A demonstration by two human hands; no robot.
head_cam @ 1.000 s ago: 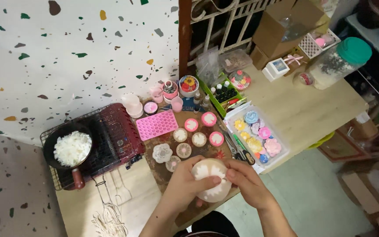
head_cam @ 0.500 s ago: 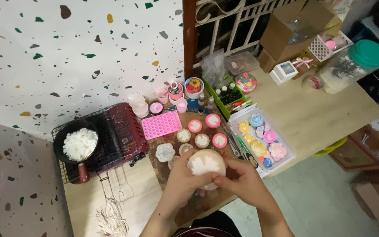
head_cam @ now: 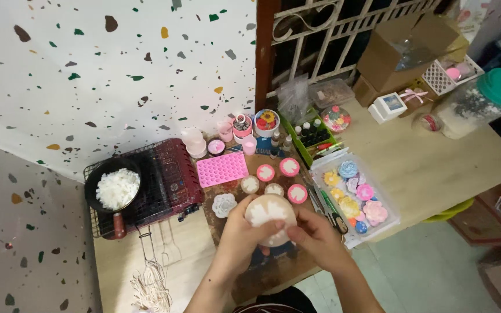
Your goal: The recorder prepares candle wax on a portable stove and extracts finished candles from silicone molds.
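Both hands are cupping a round pale mould (head_cam: 271, 217) with a white flower-shaped filling, holding it just above the brown work board (head_cam: 273, 272) at the near edge of the wooden table (head_cam: 430, 162). The left hand (head_cam: 240, 237) is wrapping its side from below, fingers closed against the wall; the right hand (head_cam: 314, 240) is pinching the opposite rim. It is looking soft and flexible, probably light — likely to bend if squeezed, so the rim and underside are seeming the safest places to grip.

Around it, going down in size: a red grill stove (head_cam: 166, 179) is carrying a black pan of white flakes (head_cam: 117, 188); a clear tray of coloured flower pieces (head_cam: 358, 194) is sitting just right of the hands; a pink dimpled mould sheet (head_cam: 222, 168) is lying behind; several small filled moulds (head_cam: 290, 167) are crowding the board just beyond the fingers — these are standing closest in the way.
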